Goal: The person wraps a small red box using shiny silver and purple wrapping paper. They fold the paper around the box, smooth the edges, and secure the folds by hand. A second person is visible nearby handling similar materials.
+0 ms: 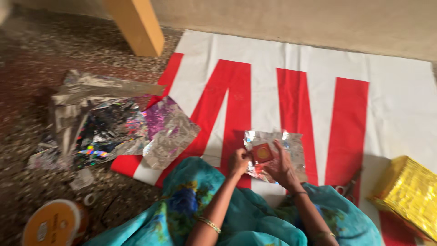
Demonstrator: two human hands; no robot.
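On the silver foil sheet (291, 146), both hands pinch the small red box (262, 153): left hand (238, 162), right hand (280, 167). Thin foil could tear if tugged.

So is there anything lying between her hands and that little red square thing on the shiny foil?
Nothing visible does. The left hand and the right hand are already at the small red square packet, which lies on the crinkled silver foil sheet. The silver scissors and the gold-wrapped box lie off to the right.
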